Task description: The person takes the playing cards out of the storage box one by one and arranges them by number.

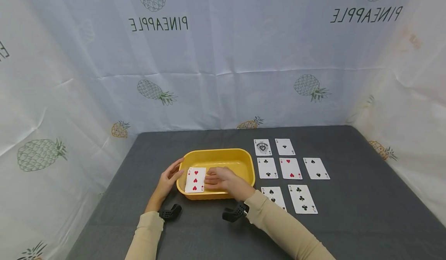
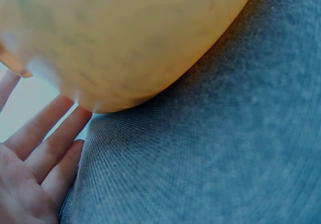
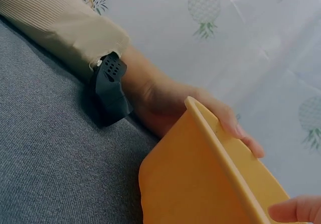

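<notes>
A yellow plastic basin [image 1: 240, 163] stands on the dark grey cloth. My left hand [image 1: 170, 176] grips its left end, the thumb over the rim and the fingers outside. The left wrist view shows those fingers [image 2: 52, 133] against the basin's outer wall. A three of hearts [image 1: 195, 179] shows face up at the basin's left side. Inside the basin, my right hand [image 1: 226, 180] has its fingertips at the card's right edge; whether they pinch it is unclear. Only a fingertip [image 3: 296, 209] of that hand appears in the right wrist view.
Face-up cards lie in rows right of the basin: two aces [image 1: 285, 147], three twos [image 1: 290, 168] and two threes [image 1: 302, 199]. My right sleeve [image 1: 285, 225] partly covers the three of spades [image 1: 273, 197]. A pineapple-print curtain [image 1: 216, 97] hangs behind the table.
</notes>
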{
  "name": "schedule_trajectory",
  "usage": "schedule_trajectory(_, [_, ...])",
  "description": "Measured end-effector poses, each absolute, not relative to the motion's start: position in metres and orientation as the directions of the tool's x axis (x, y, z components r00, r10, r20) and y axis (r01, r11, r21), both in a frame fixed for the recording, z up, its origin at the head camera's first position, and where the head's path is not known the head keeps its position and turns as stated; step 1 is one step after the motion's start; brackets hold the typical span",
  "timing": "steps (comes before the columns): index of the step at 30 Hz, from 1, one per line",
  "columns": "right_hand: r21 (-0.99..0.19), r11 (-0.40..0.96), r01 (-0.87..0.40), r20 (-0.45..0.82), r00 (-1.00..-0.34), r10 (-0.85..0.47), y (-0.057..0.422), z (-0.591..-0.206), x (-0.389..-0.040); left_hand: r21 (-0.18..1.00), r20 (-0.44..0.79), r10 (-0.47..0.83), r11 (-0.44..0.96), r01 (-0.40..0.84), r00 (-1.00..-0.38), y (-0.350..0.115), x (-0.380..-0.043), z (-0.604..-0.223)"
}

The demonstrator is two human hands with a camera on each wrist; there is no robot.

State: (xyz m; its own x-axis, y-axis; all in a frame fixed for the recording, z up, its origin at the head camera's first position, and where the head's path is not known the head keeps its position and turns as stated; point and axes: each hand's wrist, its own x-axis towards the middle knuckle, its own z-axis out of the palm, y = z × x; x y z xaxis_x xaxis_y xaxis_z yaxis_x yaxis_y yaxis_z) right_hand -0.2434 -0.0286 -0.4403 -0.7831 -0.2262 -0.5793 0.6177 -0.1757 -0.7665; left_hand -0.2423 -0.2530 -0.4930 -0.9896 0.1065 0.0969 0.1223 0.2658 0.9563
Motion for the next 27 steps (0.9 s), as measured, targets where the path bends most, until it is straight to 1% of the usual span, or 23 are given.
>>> schedule_trajectory(8, [-0.756,-0.197,0.625,-0.592,-0.78,-0.205,-0.032,-0.44,-0.244,0.954,0.09,0.101,0.276,0.115,-0.991,-0.252,-0.242,-0.491])
schedule_trajectory(14, [-0.756,-0.201,0.623,-0.592,-0.781,-0.198,-0.034,-0.441,-0.247,0.949,0.109,0.118,0.284,0.138,-0.987,-0.245,-0.228,-0.468])
schedule_trajectory(15, [-0.764,-0.187,0.617,-0.581,-0.785,-0.214,-0.033,-0.442,-0.247,0.947,0.116,0.122,0.286,0.146,-0.986,-0.245,-0.227,-0.467])
schedule_trajectory(18, [-0.782,-0.14,0.608,-0.566,-0.786,-0.249,-0.034,-0.442,-0.249,0.951,0.126,0.12,0.269,0.155,-0.985,-0.248,-0.233,-0.478])
schedule_trajectory(20, [-0.8,-0.076,0.596,-0.561,-0.786,-0.258,-0.035,-0.442,-0.25,0.95,0.132,0.12,0.266,0.16,-0.984,-0.251,-0.239,-0.488])
schedule_trajectory(23, [-0.813,0.02,0.581,-0.57,-0.789,-0.228,-0.039,-0.443,-0.252,0.951,0.138,0.121,0.262,0.166,-0.983,-0.253,-0.244,-0.497])
schedule_trajectory(27, [-0.825,0.089,0.557,-0.563,-0.801,-0.206,-0.042,-0.443,-0.253,0.951,0.143,0.123,0.259,0.171,-0.982,-0.254,-0.244,-0.497])
